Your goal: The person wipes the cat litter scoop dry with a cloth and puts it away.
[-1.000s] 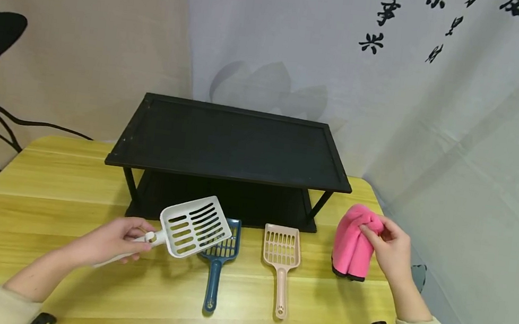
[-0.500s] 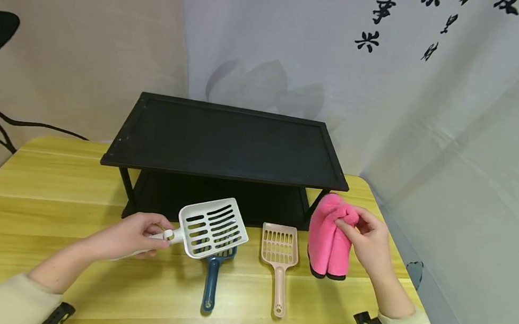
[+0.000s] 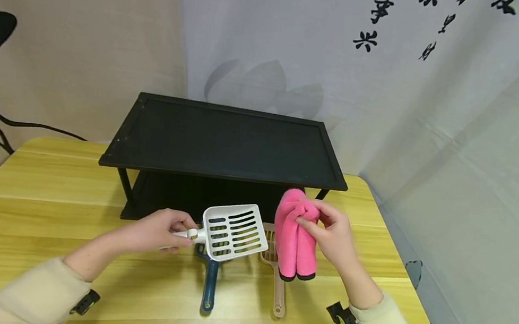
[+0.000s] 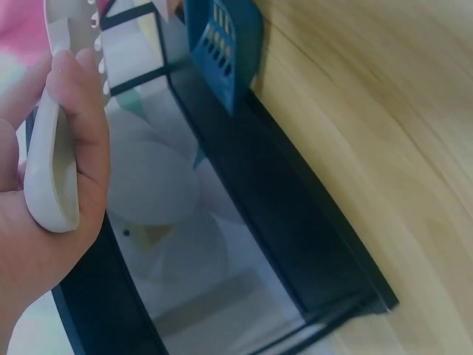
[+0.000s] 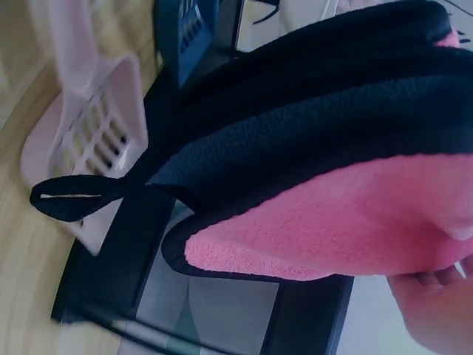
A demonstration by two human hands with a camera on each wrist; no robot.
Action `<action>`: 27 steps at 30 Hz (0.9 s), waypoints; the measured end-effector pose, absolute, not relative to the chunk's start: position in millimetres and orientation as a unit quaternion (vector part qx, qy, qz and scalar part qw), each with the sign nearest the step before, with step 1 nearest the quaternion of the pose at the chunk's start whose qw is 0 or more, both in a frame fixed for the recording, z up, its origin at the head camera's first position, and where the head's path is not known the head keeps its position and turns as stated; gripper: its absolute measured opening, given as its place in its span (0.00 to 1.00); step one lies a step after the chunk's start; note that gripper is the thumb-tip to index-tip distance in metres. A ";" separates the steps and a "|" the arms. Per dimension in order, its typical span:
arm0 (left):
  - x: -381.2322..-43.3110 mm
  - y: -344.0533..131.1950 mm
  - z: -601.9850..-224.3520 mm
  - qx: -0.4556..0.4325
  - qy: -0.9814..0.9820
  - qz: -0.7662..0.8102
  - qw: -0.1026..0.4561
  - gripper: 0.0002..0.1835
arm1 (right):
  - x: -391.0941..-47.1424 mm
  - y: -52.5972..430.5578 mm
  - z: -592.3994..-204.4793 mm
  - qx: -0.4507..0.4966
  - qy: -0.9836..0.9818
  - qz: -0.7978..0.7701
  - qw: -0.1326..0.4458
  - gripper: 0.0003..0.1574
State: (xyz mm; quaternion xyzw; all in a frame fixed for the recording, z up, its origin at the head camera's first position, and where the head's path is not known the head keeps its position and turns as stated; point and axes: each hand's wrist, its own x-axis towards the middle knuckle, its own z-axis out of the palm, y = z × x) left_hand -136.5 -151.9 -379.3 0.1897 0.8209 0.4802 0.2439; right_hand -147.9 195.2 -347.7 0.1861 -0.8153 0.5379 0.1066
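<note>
My left hand (image 3: 165,232) grips the handle of a white slotted litter scoop (image 3: 234,232), raised above the table with its head pointing right. In the left wrist view the fingers wrap the scoop's pale handle (image 4: 55,163). My right hand (image 3: 330,234) pinches a bunched pink cloth (image 3: 296,236) with black edging, which hangs close to the scoop's right side. A dark lining and a black hanging loop (image 5: 74,196) show on the cloth in the right wrist view. Below lie a blue scoop (image 3: 210,284), partly covered by the white one, and a beige scoop (image 3: 279,292), partly behind the cloth.
A black two-tier rack (image 3: 228,142) stands at the back of the yellow wooden table (image 3: 45,185). Behind it hangs a pale curtain (image 3: 274,35) with black characters. Both lying scoops have their heads toward the rack's front edge.
My left hand has carried the white scoop to the right. My right hand has brought the pink cloth left, from beside the beige scoop to over it, near the white scoop.
</note>
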 end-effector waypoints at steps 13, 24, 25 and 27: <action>-139.4 -121.2 -374.8 0.211 0.814 0.476 0.257 0.11 | -142.1 145.8 -362.3 0.231 -0.811 0.538 0.014 0.19; -137.6 -113.7 -369.5 0.209 0.810 0.479 0.266 0.13 | -131.5 119.6 -383.7 0.298 -0.869 0.394 0.030 0.21; -137.7 -113.8 -369.5 0.209 0.810 0.479 0.266 0.13 | -131.4 119.1 -384.6 0.308 -0.871 0.382 0.028 0.20; -137.7 -114.5 -369.8 0.205 0.811 0.479 0.266 0.13 | -131.8 119.2 -384.8 0.335 -0.872 0.357 0.017 0.17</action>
